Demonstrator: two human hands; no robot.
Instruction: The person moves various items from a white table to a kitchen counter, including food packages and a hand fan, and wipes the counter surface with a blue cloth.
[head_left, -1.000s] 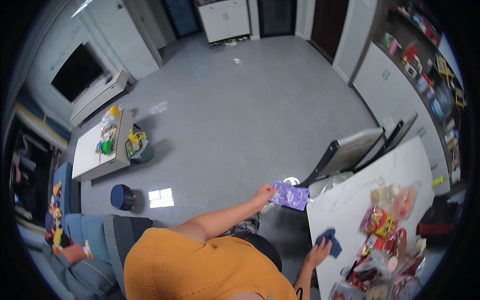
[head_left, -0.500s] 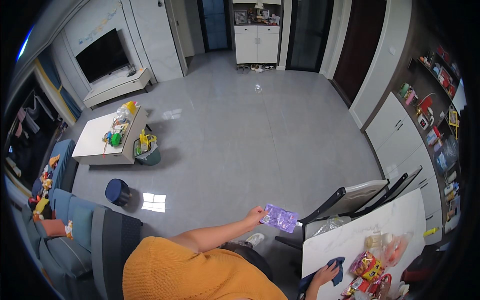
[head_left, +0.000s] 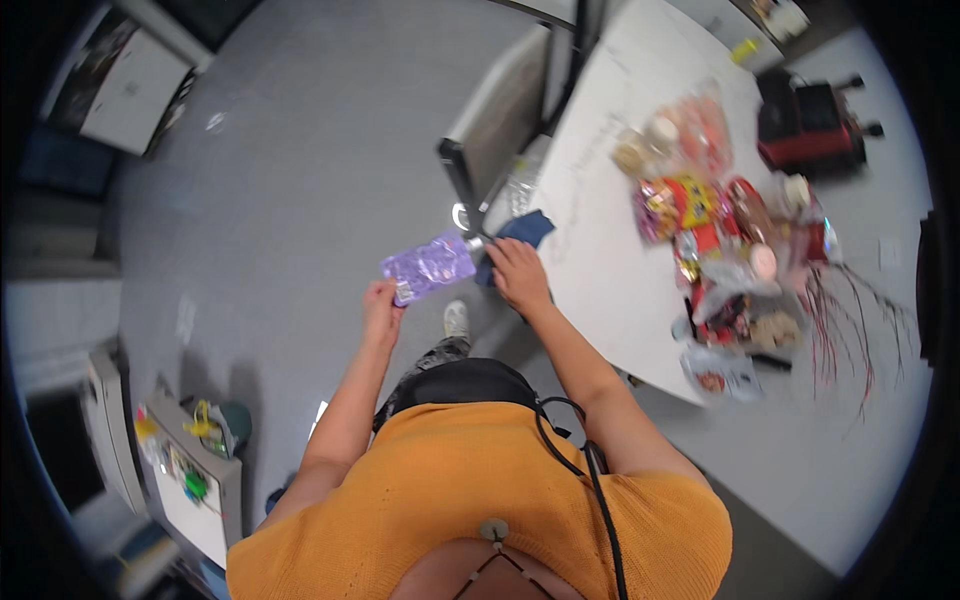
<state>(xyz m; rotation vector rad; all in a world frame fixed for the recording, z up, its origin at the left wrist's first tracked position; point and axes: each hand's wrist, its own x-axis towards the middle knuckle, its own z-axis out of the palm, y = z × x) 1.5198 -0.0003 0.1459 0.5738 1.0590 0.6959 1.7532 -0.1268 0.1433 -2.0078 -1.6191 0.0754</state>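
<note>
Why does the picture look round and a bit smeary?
Head view: the fisheye lens bends the white table edges and leaves black corners; motion blur smears the snack packets; the left hand and its purple packet look sharper; soft, even light.

Left hand (head_left: 382,308) holds purple packet (head_left: 428,268); right hand (head_left: 517,275) touches blue cloth (head_left: 518,236).

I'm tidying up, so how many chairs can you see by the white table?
1: a folding chair stands at the far edge of the white table, beyond the right hand. Others may be hidden outside the view.
</note>
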